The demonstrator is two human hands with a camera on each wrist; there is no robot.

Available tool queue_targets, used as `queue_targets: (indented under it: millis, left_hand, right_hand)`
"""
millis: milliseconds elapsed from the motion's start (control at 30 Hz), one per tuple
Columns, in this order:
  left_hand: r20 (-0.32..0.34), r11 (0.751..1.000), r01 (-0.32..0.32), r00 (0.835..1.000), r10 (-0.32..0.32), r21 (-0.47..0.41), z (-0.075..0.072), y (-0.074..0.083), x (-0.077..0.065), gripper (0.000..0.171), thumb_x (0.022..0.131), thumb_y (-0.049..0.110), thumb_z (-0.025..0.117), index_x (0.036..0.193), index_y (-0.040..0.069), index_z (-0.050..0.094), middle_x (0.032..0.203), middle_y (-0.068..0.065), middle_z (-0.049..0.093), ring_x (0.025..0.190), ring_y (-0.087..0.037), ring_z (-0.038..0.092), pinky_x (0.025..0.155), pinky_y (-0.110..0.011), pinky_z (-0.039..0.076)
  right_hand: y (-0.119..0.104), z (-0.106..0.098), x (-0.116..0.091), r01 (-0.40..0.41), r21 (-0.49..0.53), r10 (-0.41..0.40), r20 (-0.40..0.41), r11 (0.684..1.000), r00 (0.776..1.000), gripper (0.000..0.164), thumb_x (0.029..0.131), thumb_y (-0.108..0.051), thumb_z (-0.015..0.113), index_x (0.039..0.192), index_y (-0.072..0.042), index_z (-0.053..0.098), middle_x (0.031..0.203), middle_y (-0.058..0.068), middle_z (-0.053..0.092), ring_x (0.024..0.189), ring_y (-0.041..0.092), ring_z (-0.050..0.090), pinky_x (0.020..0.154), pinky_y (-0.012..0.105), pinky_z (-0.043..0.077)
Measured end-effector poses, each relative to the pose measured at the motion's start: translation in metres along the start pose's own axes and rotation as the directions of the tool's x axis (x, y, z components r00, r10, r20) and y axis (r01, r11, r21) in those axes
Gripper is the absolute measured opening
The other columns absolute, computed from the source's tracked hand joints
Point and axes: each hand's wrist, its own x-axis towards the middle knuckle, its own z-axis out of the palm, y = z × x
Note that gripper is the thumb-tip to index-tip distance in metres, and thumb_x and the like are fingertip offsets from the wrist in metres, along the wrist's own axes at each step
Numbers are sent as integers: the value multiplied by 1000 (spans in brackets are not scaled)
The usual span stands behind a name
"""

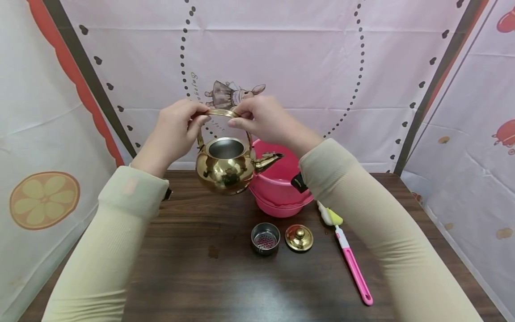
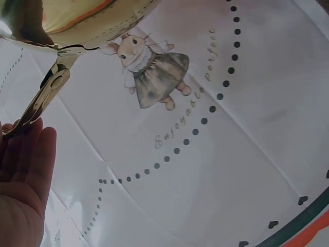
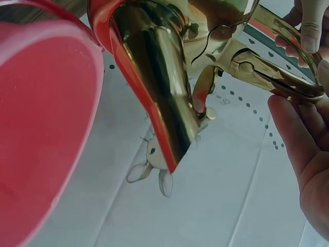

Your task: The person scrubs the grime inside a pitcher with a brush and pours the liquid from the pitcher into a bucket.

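Note:
A shiny gold teapot (image 1: 225, 172) without its lid hangs above the table, its spout pointing right. My left hand (image 1: 177, 129) pinches the left part of its arched handle (image 1: 222, 112) between thumb and fingers. At the handle's right part, my right hand (image 1: 265, 118) pinches it in the same way. The right wrist view shows the spout (image 3: 159, 87) up close, with the right hand (image 3: 308, 159) at the handle. In the left wrist view, the left hand (image 2: 25, 180) is at the handle beneath the pot's gold body (image 2: 92, 20).
Behind the spout stand stacked pink basins (image 1: 277, 205). In front of them are a metal strainer cup (image 1: 265, 239) and the gold lid (image 1: 299, 238). A pink-handled sponge brush (image 1: 354, 268) lies at the right. Small wet marks (image 1: 213, 252) show on the dark wooden table (image 1: 181, 286).

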Motion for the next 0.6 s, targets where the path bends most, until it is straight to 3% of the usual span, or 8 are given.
queue_targets:
  millis: [267, 600]
  left_hand:
    - [20, 999, 40, 999, -41, 21, 2, -9, -13, 20, 94, 10, 57, 107, -4, 64, 95, -18, 64, 80, -29, 56, 75, -41, 48]
    - [59, 996, 84, 995, -84, 1, 8, -19, -29, 20, 94, 10, 58, 107, -4, 63, 100, -19, 64, 87, -30, 59, 80, -44, 50]
  right_hand:
    - [-1, 13, 4, -8, 26, 7, 44, 1000, 999, 18, 91, -29, 63, 89, -12, 69, 74, 0, 61, 64, 12, 47, 58, 22, 41]
    - [1, 34, 3, -2, 38, 0, 69, 999, 998, 20, 90, -29, 64, 93, -11, 71, 82, 0, 68, 67, 11, 54, 61, 21, 45]
